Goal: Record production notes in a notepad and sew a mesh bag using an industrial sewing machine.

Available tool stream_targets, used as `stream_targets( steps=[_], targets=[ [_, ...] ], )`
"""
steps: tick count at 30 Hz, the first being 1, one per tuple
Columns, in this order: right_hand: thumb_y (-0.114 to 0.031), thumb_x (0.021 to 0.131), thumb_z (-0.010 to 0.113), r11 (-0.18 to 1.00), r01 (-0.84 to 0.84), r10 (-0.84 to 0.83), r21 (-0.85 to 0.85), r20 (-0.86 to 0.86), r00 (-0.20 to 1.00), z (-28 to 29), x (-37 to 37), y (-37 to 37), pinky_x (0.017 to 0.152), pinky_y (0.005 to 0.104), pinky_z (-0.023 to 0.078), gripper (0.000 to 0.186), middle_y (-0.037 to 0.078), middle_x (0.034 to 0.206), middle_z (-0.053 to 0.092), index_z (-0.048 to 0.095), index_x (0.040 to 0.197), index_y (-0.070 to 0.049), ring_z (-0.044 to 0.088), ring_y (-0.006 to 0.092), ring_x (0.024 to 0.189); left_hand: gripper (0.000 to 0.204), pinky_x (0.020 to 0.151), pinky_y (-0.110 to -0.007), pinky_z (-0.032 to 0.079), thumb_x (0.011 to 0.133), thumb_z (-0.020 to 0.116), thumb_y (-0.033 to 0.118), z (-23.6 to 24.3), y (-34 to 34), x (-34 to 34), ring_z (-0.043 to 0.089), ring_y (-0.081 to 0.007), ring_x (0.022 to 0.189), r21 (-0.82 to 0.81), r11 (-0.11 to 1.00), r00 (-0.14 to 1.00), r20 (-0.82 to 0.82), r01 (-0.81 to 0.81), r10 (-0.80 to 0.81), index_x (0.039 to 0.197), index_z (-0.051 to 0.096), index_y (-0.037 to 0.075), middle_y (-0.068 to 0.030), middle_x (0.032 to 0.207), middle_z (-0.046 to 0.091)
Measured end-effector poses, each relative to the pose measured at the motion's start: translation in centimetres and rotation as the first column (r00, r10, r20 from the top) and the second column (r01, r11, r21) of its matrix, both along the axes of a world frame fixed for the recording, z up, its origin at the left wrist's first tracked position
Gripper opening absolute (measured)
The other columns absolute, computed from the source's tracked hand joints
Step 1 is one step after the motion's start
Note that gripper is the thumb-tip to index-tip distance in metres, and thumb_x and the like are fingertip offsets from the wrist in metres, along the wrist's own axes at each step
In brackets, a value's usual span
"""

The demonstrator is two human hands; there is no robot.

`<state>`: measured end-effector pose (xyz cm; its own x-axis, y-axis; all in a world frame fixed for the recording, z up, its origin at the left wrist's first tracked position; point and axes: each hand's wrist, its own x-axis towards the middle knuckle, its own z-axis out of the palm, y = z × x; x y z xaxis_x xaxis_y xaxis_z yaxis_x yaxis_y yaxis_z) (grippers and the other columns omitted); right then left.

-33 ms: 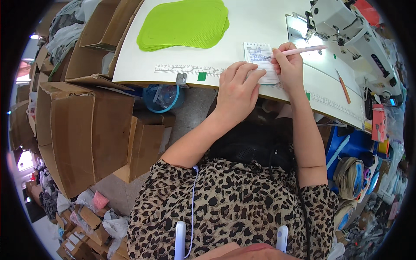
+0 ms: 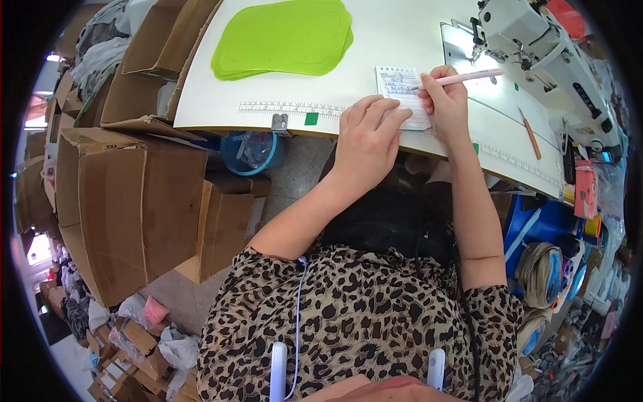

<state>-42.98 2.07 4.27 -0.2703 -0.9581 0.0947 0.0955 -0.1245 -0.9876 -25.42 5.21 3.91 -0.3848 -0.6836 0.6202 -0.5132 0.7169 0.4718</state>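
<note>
A small spiral notepad (image 2: pixel 395 86) with blue handwriting lies near the front edge of the white table (image 2: pixel 201 100). My right hand (image 2: pixel 447 100) grips a light pink pen (image 2: pixel 483 75), its tip on the upper part of the page. My left hand (image 2: pixel 365 141) rests at the pad's lower left, fingers slightly bent and apart on the paper and tabletop, holding nothing. A printed ruler strip (image 2: pixel 288 107) runs along the table edge beside both hands. A stack of bright green mesh pieces (image 2: pixel 281 37) lies farther back on the left.
A white sewing machine (image 2: pixel 536 63) stands at the right, with an orange-handled tool (image 2: pixel 530 134) beside it. Cardboard boxes (image 2: pixel 134 208) crowd the left. A blue basket (image 2: pixel 238 154) sits below the table. Rolls (image 2: pixel 542 275) and a blue bin (image 2: pixel 519 218) are at the lower right.
</note>
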Motion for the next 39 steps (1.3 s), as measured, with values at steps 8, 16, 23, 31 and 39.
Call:
stream_targets(
  steps=[8, 16, 23, 31, 39],
  targets=[
    [-0.012, 0.091, 0.064, 0.998, 0.016, -0.001, -0.054, 0.253, 0.967, -1.1, -1.7, 0.1, 0.044, 0.0151, 0.035, 0.012, 0.002, 0.069, 0.059, 0.053, 0.088, -0.008, 0.047, 0.0016, 0.053, 0.026, 0.094, -0.041, 0.04, 0.075, 0.07, 0.006, -1.0, 0.3, -0.2, 0.053, -0.0274, 0.113, 0.004, 0.999, 0.999, 0.023, 0.038, -0.038, 0.1, 0.069, 0.013, -0.0042, 0.113, 0.061],
    [-0.005, 0.09, 0.064, 0.964, 0.098, -0.111, -0.246, -0.039, 0.993, -0.6, -0.3, 0.2, 0.058, 0.0175, 0.044, 0.014, 0.002, 0.076, 0.058, 0.05, 0.091, -0.005, 0.054, 0.0054, 0.065, 0.029, 0.092, -0.039, 0.041, 0.075, 0.071, 0.006, -0.8, 0.3, -0.3, 0.054, -0.0268, 0.111, -0.007, 0.999, 0.999, -0.034, 0.032, -0.032, 0.103, 0.068, 0.012, -0.0046, 0.113, 0.062],
    [-0.005, 0.091, 0.063, 0.938, 0.153, -0.157, -0.311, 0.01, 0.987, -0.3, -0.7, 0.8, 0.057, 0.0185, 0.045, 0.014, 0.002, 0.077, 0.057, 0.049, 0.093, -0.005, 0.056, 0.0064, 0.067, 0.023, 0.089, -0.039, 0.042, 0.076, 0.07, 0.008, -1.5, 0.3, 0.6, 0.057, -0.0237, 0.106, -0.025, 1.0, 0.999, -0.052, 0.017, -0.018, 0.099, 0.067, 0.011, -0.0044, 0.106, 0.062],
    [-0.014, 0.09, 0.066, 0.98, -0.127, 0.076, -0.156, -0.299, 0.951, 3.0, 2.9, 0.8, 0.051, 0.0221, 0.038, 0.018, 0.001, 0.07, 0.055, 0.051, 0.085, -0.005, 0.05, 0.0054, 0.062, 0.014, 0.086, -0.037, 0.043, 0.076, 0.07, 0.01, -2.0, 0.3, 0.4, 0.059, -0.0217, 0.101, -0.061, 0.998, 0.998, -0.064, -0.024, 0.02, 0.09, 0.068, 0.011, -0.0009, 0.099, 0.064],
    [-0.012, 0.089, 0.065, 0.981, -0.031, -0.039, -0.193, -0.352, 0.935, -0.8, 2.9, 0.2, 0.05, 0.023, 0.036, 0.019, 0.0, 0.065, 0.05, 0.048, 0.082, -0.005, 0.046, 0.0051, 0.058, 0.011, 0.08, -0.037, 0.045, 0.075, 0.072, 0.009, -1.7, 0.0, 0.0, 0.061, -0.0229, 0.092, -0.044, 0.998, 0.993, -0.112, -0.044, 0.039, 0.086, 0.07, 0.011, 0.0002, 0.094, 0.066]
  ],
)
